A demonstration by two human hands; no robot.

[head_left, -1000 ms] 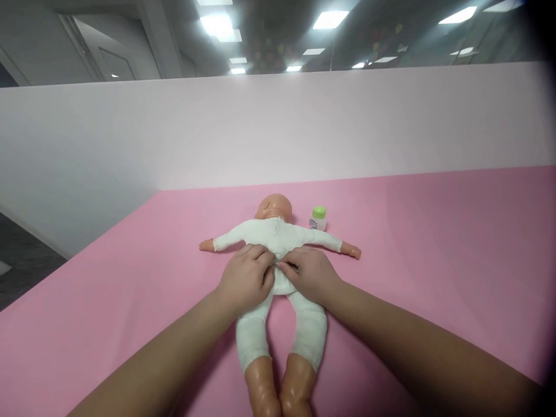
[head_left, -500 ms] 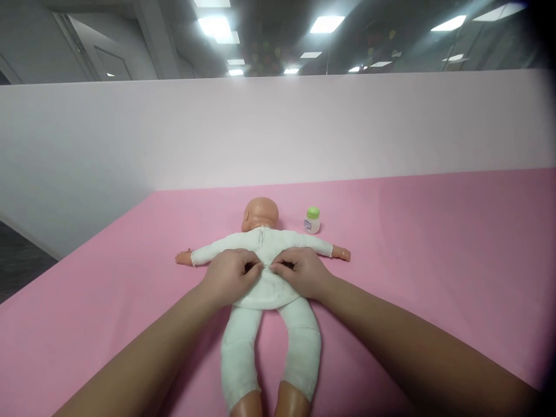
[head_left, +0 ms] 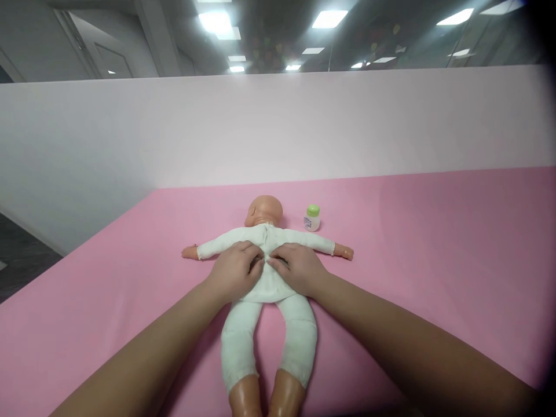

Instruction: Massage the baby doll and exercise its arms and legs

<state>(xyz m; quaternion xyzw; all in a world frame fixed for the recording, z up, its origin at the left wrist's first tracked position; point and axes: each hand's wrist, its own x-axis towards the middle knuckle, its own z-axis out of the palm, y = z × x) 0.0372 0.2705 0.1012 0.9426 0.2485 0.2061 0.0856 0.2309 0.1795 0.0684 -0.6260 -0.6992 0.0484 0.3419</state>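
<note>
A baby doll [head_left: 271, 286] with a white cloth body lies face down on a pink surface, its arms spread and its bare head at the far end. My left hand [head_left: 237, 271] rests on the left of its back, thumb and fingers pinching the white cloth near the middle. Mirroring it on the right, my right hand [head_left: 299, 268] pinches cloth close to the same spot. The fingertips of both hands nearly meet along the spine. Beyond the doll's right-side arm stands a small clear jar [head_left: 311, 219] with a green lid.
The pink surface [head_left: 412, 243] stretches widely to both sides. A low white wall [head_left: 304, 127] runs behind it, with glass and ceiling lights above. At the far left a dark floor [head_left: 26, 252] shows past the edge.
Both hands have moved slightly up the doll's back, toward its head, and the fingertips are a little closer together. The doll's head and arms have shifted slightly right in view.
</note>
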